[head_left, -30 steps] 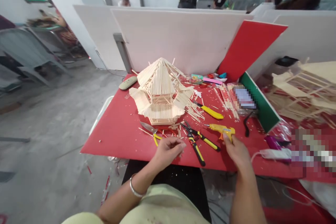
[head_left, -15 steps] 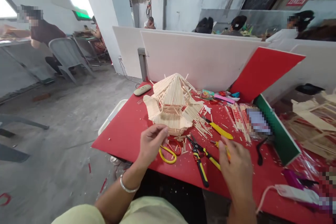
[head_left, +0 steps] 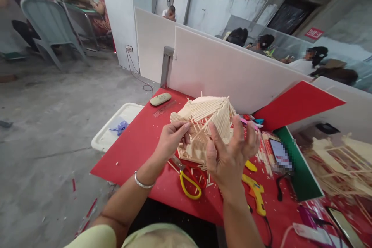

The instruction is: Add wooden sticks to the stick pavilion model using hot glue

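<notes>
A pavilion-like model (head_left: 197, 149) built of thin pale wooden sticks stands on the red tabletop. My left hand (head_left: 171, 139) is at its left front edge, thumb and forefinger pinched together by the roof sticks; what lies between them is too small to make out. My right hand (head_left: 232, 155) is raised before the model's right side, fingers spread, hiding part of it. Scissors (head_left: 190, 184) with one yellow and one red handle lie just below the model. A yellow glue gun (head_left: 256, 193) rests on the table right of my right wrist.
White boards (head_left: 221, 66) stand behind the table. Packs of sticks (head_left: 266, 151), a phone (head_left: 280, 153) and a green panel (head_left: 303, 166) are on the right. A spectacle case (head_left: 161, 99) lies at the far left corner; a white bin (head_left: 112, 128) stands beside the table.
My view has shifted. Both hands have moved up to the model, which appears turned. The glue gun, earlier partly covered by my right hand, now lies uncovered; my right arm hides the pliers.
</notes>
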The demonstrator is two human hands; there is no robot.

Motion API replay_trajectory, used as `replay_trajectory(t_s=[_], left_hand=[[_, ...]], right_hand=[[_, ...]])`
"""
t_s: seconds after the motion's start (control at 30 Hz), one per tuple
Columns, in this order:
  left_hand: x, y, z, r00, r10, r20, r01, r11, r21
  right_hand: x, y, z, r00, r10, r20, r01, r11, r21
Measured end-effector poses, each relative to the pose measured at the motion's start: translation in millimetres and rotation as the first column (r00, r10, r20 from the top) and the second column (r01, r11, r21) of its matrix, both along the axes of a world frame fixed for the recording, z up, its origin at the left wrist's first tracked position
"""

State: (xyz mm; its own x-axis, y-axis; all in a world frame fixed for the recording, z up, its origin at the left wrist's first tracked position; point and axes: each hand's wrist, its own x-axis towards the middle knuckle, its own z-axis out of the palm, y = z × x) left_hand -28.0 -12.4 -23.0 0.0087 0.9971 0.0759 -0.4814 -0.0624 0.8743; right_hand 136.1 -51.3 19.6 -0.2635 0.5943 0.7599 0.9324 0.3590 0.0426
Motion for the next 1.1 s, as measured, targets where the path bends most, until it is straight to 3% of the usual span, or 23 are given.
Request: replay_trajectory(t_s=[0.13,0.33,1.1], left_hand=[[-4.7,5.9,5.3,0.993,-0.029,-0.114,0.033,0.999,0.034],[-5.5,7.6,1.5,0.976,0.041,-0.215,-0.015,0.992,0.123],[-4.0,10.9,1.4,0.967,0.075,-0.243,-0.030,0.983,0.183]], right_hand=[[-15.0,14.4,-0.3,0.999,-0.030,0.027,0.030,1.000,0.007],[-25.5,23.3,0.8,0.998,-0.041,0.037,0.041,0.999,0.015],[-29.1,24.8,5.5,0.996,-0.078,0.035,0.080,0.996,-0.039]])
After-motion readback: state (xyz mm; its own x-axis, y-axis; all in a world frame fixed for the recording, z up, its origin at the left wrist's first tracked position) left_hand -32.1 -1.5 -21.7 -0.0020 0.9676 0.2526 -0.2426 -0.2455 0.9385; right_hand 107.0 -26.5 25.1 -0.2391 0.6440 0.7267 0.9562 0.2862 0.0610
